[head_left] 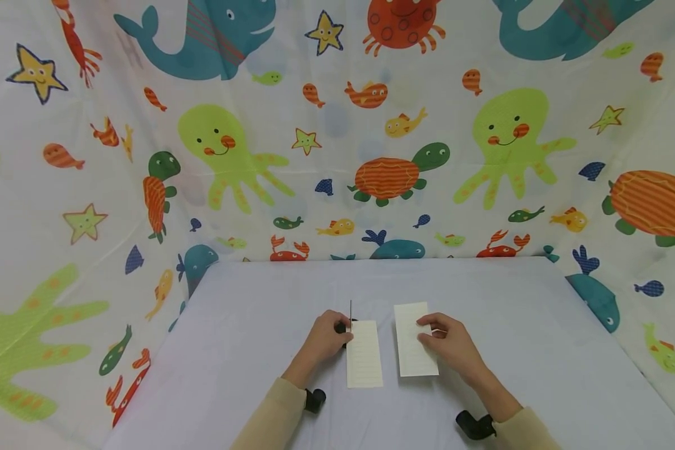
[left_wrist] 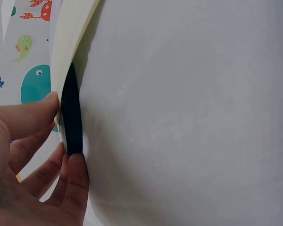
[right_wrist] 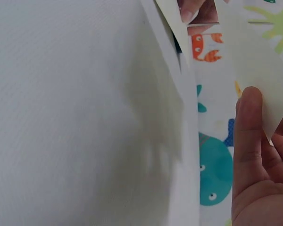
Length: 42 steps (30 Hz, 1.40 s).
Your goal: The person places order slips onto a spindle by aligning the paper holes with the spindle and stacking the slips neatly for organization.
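Note:
My left hand (head_left: 327,335) pinches a narrow cream sheet with ruled lines (head_left: 364,355) at its upper left corner. The same fingers hold black-handled scissors (left_wrist: 73,113), whose thin blade points away from me in the head view. The scissors are partly hidden behind the hand and the paper. To the right, my right hand (head_left: 451,342) pinches a second cream sheet (head_left: 414,340) by its right edge, between thumb and fingers. This sheet is held tilted over the table, and a gap separates the two sheets. In the right wrist view, the right thumb (right_wrist: 250,113) lies against the paper.
A white cloth covers the table (head_left: 230,325). Behind and beside it hangs a curtain (head_left: 337,206) printed with sea animals. Black camera mounts sit on the left wrist (head_left: 315,400) and the right wrist (head_left: 475,425), close over the cloth.

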Motion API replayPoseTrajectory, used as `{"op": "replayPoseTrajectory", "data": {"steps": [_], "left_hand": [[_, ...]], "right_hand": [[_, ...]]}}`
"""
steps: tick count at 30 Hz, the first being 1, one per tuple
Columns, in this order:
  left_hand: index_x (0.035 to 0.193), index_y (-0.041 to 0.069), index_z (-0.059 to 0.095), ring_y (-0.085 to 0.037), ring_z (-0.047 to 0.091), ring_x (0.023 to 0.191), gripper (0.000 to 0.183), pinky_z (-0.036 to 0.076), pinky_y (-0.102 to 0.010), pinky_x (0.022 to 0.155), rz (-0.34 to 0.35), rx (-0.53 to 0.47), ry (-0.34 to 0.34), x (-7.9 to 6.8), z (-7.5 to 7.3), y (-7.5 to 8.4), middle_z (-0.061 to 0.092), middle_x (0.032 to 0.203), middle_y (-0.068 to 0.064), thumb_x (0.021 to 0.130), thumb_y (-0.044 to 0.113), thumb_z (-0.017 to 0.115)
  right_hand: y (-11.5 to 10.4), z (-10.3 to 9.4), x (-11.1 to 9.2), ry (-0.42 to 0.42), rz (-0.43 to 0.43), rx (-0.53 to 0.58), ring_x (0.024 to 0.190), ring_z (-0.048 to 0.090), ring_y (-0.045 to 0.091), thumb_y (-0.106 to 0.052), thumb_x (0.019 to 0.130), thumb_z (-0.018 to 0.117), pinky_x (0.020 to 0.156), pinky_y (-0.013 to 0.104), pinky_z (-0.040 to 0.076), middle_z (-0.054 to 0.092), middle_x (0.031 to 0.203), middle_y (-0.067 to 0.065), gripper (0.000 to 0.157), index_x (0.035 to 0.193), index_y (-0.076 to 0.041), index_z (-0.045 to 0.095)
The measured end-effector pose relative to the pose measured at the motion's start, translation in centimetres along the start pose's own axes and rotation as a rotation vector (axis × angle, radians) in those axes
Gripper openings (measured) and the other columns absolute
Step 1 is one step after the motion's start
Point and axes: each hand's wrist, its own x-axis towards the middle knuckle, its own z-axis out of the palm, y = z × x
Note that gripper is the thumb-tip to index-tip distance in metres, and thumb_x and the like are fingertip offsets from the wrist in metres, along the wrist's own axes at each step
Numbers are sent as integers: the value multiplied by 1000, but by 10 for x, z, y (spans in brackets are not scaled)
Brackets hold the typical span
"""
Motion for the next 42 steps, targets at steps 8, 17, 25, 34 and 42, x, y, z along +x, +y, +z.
{"op": "replayPoseTrajectory", "data": {"steps": [8,17,25,34,42], "left_hand": [[101,8,69,-32,57,113,15,46,-54,101,-16,-6,4,-3,-1,3,62,119,-15,89,10,77],[102,6,69,-32,58,112,15,47,-53,100,-12,-2,22,-4,0,4,63,117,-14,89,9,76],[98,4,69,-32,59,110,13,48,-52,99,38,31,25,-2,1,3,63,112,-14,87,6,76],[99,5,70,-35,56,114,12,46,-52,101,69,44,9,-4,-1,3,62,114,-15,88,7,75],[101,5,71,-36,55,118,13,45,-52,102,64,64,27,-7,-1,1,62,118,-16,88,8,74]], "right_hand": [[-8,9,-2,4,-13,26,105,57,25,-8,90,76,94,40,50,64,122,10,26,115,-8,71],[-17,18,-1,11,-38,100,99,58,24,-6,88,77,84,23,51,65,123,9,26,114,-8,71],[-25,23,1,7,-70,166,102,59,24,-5,88,77,86,22,51,66,122,10,26,114,-7,71],[-38,27,2,14,-77,195,104,59,23,-6,89,77,88,21,49,66,120,7,26,114,-8,71],[-49,30,2,5,-90,222,97,60,23,-5,88,76,83,21,50,66,118,9,26,114,-8,71]]}}
